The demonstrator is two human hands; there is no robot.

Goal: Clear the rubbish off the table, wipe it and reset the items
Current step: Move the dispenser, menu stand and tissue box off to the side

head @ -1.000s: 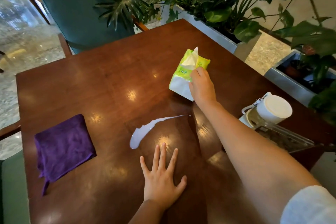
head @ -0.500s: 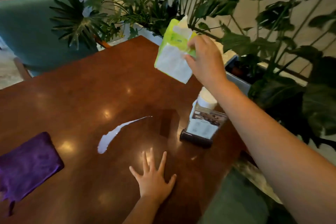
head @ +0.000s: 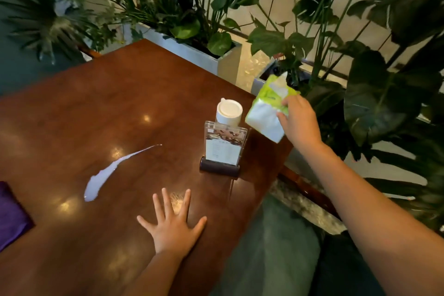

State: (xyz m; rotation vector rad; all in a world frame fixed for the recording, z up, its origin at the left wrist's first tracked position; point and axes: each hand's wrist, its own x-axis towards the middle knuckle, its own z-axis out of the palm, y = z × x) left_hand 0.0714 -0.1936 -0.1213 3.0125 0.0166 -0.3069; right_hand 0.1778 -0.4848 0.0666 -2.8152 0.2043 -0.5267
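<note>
Right hand: your right hand grips the tissue pack, fingers pinched over its near edge, the pack tilted and held in the air past the table's far-right edge.

Tissue pack: green and white, 1 sheet poking from the top; it hangs just beyond your fingertips, above and right of the white-lidded container, apart from it.

Left hand: your left hand lies flat on the table, all 5 fingers spread, grasping nothing.

Spill: 1 pale streak of liquid sits up and left of your left fingertips, near but not touched.

Cloth: the purple cloth lies well left of your left hand, at the frame's edge, untouched.

Menu stand: the clear menu stand stands upright in its dark base, between your 2 hands, just in front of the container.

Step in hand: by the look of it, you are clearing the table of items ahead of wiping; the spill is not yet dealt with.

Next move: it likely calls for setting the pack down somewhere off the wiping area, then bringing a hand across to the cloth. Where the pack is meant to land cannot be told.
</note>
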